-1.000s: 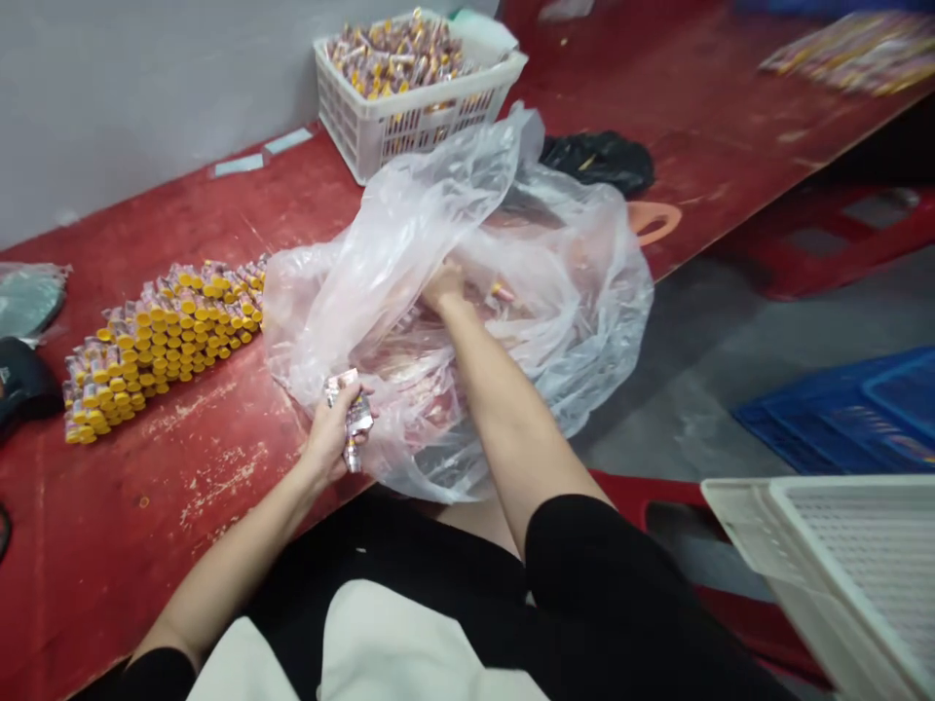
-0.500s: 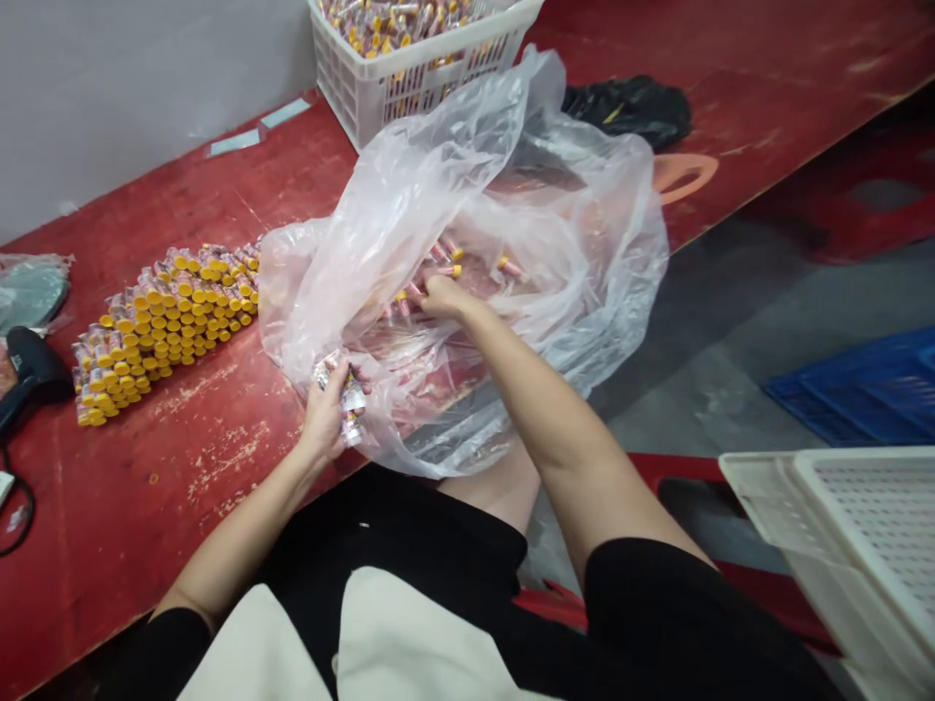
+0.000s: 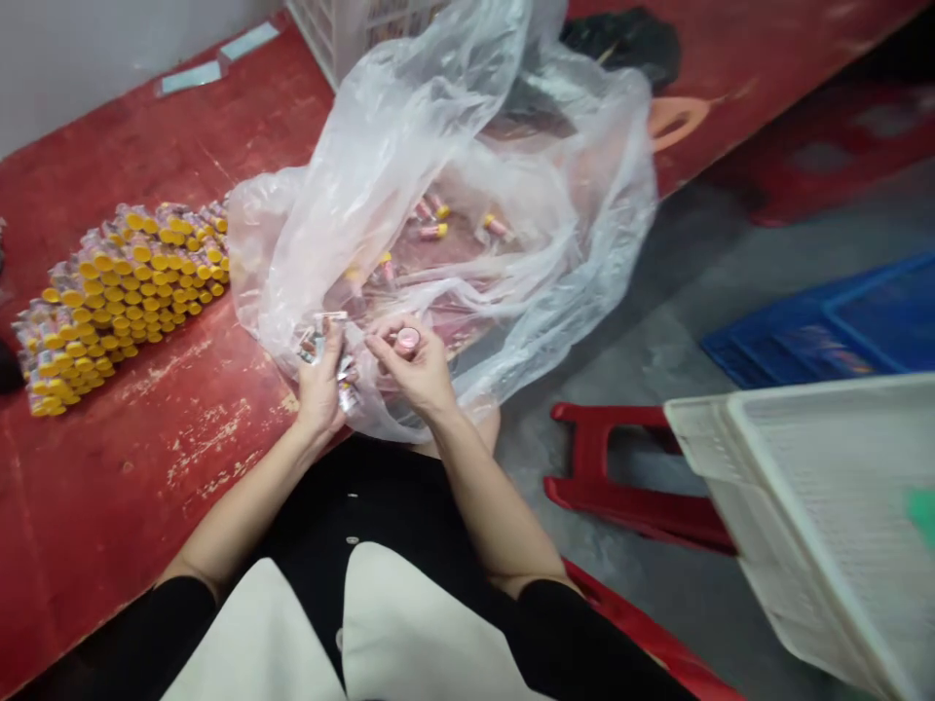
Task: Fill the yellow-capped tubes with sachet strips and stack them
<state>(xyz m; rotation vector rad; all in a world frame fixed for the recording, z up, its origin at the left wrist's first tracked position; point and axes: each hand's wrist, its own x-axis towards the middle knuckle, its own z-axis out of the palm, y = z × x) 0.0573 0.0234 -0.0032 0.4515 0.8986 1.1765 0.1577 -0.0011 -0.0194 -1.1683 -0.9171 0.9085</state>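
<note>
My left hand (image 3: 321,380) is closed round several small wrapped tubes (image 3: 348,386) at the near edge of a clear plastic bag (image 3: 394,127). Just right of it, my right hand (image 3: 416,368) grips one small tube (image 3: 407,340), its round pink end facing up. Inside the open bag lie a few loose pink tubes with yellow caps (image 3: 433,231). A stacked pile of yellow-capped tubes (image 3: 138,282) rests on the red table (image 3: 241,409) to the left of the bag.
Behind the bag stand a white basket (image 3: 321,34) and a black bag (image 3: 628,44). An orange handle (image 3: 679,122) shows at right. Beyond the table edge are a red stool (image 3: 635,487), a blue crate (image 3: 825,312) and a white crate (image 3: 774,526).
My right hand has drawn back from inside the bag towards my left hand, now with a tube in its fingers. The view has shifted, so the table's things sit higher and further left.
</note>
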